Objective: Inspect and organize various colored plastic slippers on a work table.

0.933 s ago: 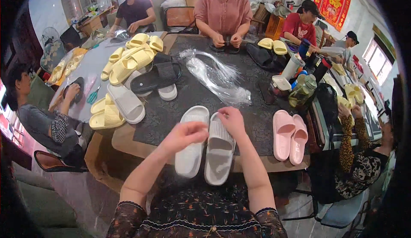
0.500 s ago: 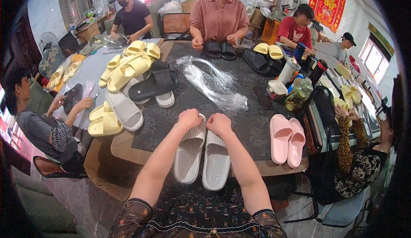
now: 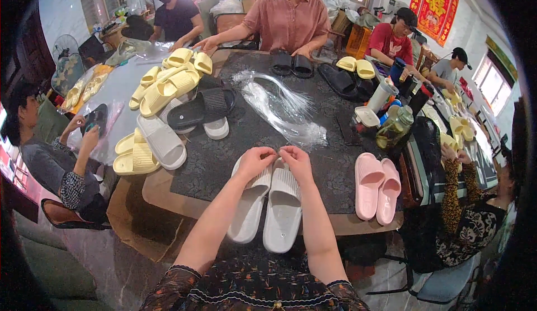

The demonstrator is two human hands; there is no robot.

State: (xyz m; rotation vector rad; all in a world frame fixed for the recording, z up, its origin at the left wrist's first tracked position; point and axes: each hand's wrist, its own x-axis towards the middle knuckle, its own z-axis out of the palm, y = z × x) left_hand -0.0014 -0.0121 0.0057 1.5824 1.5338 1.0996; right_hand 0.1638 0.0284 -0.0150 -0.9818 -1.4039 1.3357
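Note:
A pair of light grey slide slippers, the left slipper (image 3: 246, 218) and the right slipper (image 3: 282, 210), lies side by side at the table's near edge, heels toward me. My left hand (image 3: 257, 164) is over the toe of the left slipper, thumb and fingers pinched together. Close beside it, my right hand (image 3: 296, 164) is pinched too, at the toe of the right slipper. Whatever the fingertips hold is too small to make out. Beyond my hands lies a bundle of clear thin plastic strands (image 3: 279, 109) on the dark patterned mat (image 3: 212, 171).
Pink slippers (image 3: 369, 190) lie to the right, near bottles and a glass jar (image 3: 394, 132). At left are piled yellow slippers (image 3: 168, 90), a grey slipper (image 3: 162, 143) and a black slipper (image 3: 196, 115). Co-workers surround the table; one in pink (image 3: 288, 20) stands opposite, by black slippers (image 3: 291, 63).
My hands have come together above the slippers' toes, the left moving right. The person opposite has let go of the black slippers with one hand and stretches that arm toward the left.

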